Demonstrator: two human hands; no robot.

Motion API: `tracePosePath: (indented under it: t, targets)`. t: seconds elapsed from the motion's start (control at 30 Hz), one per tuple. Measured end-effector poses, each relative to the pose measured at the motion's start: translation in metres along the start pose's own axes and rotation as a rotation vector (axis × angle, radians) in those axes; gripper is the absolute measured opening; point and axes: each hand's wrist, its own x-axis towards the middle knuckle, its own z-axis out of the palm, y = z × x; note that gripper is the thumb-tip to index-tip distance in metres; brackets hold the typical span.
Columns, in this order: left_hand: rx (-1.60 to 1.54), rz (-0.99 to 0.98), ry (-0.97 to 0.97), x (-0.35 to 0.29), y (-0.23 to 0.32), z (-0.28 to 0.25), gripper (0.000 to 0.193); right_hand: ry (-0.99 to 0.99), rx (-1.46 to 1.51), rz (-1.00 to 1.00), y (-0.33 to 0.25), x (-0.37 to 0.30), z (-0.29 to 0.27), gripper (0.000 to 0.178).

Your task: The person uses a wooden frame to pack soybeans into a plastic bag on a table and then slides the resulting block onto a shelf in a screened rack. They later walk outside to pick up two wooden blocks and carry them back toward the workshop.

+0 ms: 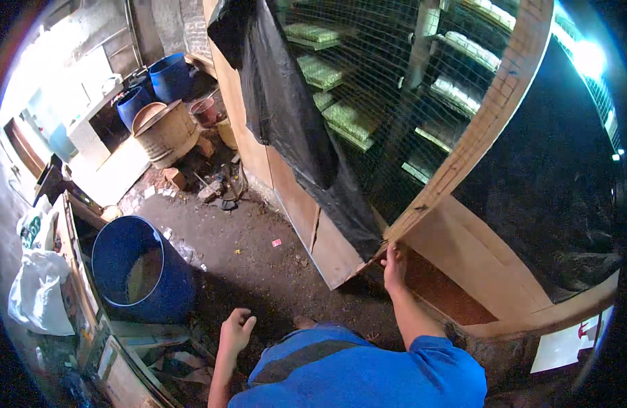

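My right hand (393,266) is closed on the lower part of a wooden upright on a mesh door (456,163). Black plastic sheeting (306,149) hangs over the door's mesh beside that hand. Pale board panels (296,214) lie below the sheeting. My left hand (238,330) hangs low in front of my blue shirt, over the dirt floor. Its fingers are loosely bent, the thumb stands apart, and nothing shows in it.
A large blue barrel (126,262) stands at the left, near a white sack (41,292). Farther back are more blue barrels (170,78), a rusty drum (165,132) and rubble (210,190). Behind the mesh are shelves with pale slabs (351,121). A wooden sill (544,319) runs at the right.
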Motion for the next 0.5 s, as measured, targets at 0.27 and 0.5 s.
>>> tracePosePath:
  t: [0.27, 0.5]
  targets:
    - [-0.268, 0.251, -0.055, 0.021, 0.050, -0.009, 0.051, -0.337, -0.009, -0.428, 0.013, -0.050, 0.055, 0.036]
    - [-0.461, 0.369, -0.019, 0.023, 0.062, -0.014, 0.062, -0.601, -0.428, -0.586, 0.005, -0.079, 0.083, 0.031]
